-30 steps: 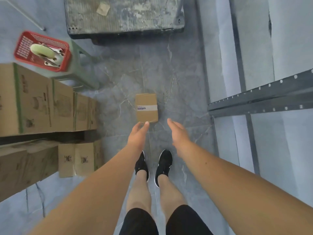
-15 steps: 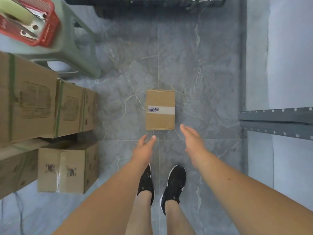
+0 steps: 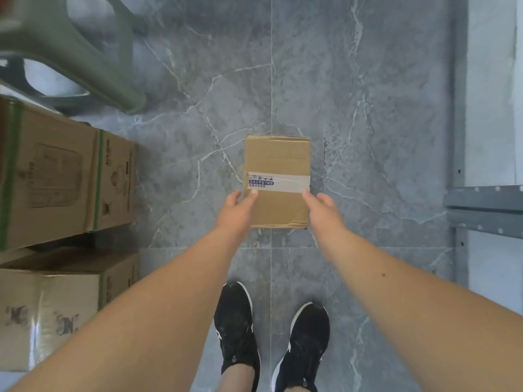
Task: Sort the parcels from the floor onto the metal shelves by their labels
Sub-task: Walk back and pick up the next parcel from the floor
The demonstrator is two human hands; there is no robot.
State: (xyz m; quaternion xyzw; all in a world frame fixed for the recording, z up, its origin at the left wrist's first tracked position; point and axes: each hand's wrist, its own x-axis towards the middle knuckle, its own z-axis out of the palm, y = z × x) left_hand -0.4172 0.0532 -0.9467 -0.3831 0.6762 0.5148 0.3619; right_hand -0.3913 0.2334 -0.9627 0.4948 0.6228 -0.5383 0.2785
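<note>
A small brown cardboard parcel [image 3: 277, 162] lies flat on the grey marble floor, with a strip of printed tape across its top. My left hand [image 3: 235, 212] is at the parcel's near left edge, fingers apart, fingertips on the tape. My right hand [image 3: 322, 212] is at the near right edge, fingers apart, one fingertip touching the tape's end. Neither hand has closed around the parcel. A corner of the grey metal shelf [image 3: 484, 213] shows at the right edge.
Large cardboard boxes [image 3: 65, 176] are stacked along the left, with another box [image 3: 56, 312] lower down. A green plastic stool [image 3: 85, 52] stands at the upper left. My black shoes [image 3: 235, 329] are just behind the parcel. A pale wall [image 3: 492, 89] runs along the right.
Both hands have moved forward from short of the parcel to its near corners. The view has dropped closer to the floor, so the parcel looks larger.
</note>
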